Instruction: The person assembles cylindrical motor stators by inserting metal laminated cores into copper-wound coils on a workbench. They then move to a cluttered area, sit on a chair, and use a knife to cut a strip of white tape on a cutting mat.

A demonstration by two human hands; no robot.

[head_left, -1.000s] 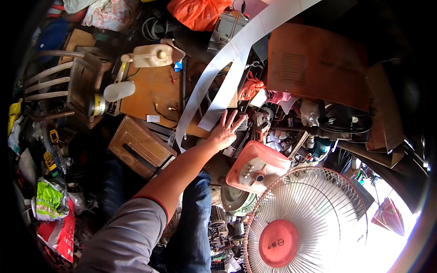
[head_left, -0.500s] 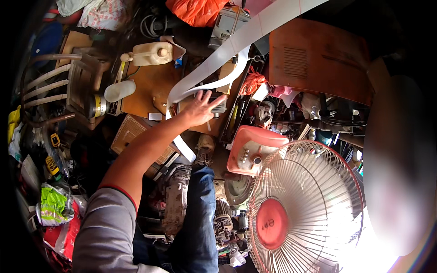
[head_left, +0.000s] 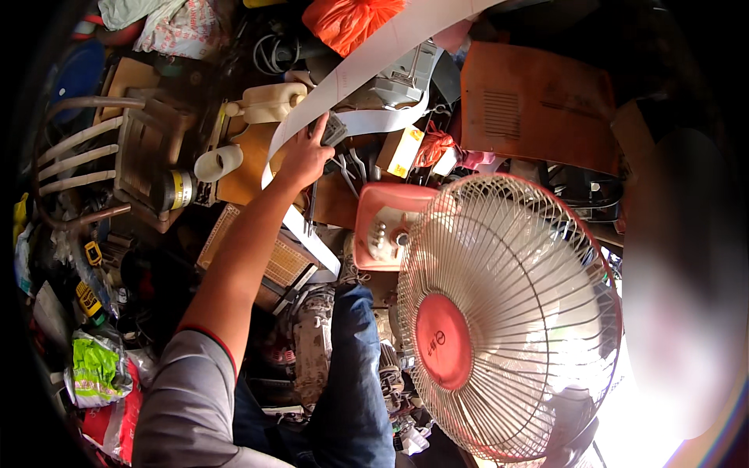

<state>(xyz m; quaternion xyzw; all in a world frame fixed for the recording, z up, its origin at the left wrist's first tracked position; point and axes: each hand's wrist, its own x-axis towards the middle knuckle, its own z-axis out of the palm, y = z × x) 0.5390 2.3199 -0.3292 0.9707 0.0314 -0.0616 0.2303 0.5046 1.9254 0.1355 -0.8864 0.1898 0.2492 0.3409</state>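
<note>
My left hand [head_left: 308,156] reaches out over the cluttered bench, its arm coming in from the lower left. Its fingers are closed at a small grey block [head_left: 334,129] with a ribbed look, one finger stretched along its side; part of the grip is hidden. A long white strip [head_left: 367,66] with faint red marks runs down from the top edge, loops around behind my hand and hangs below my wrist. Beside the block lie metal tools with thin arms [head_left: 355,165], like pliers. My right hand is out of view.
A fan [head_left: 507,320] with a wire cage and pink base [head_left: 374,226] stands close on the right. A cream jug [head_left: 269,103], white cup [head_left: 218,164], wooden chair [head_left: 144,148], yellow box [head_left: 401,150], orange bag [head_left: 351,23] and rusty brown panel [head_left: 538,109] surround the bench.
My left hand has moved up and left, its spread fingers now closed at the grey block, which has shifted with it. The strip's loop has shifted. The fan appears farther left and higher.
</note>
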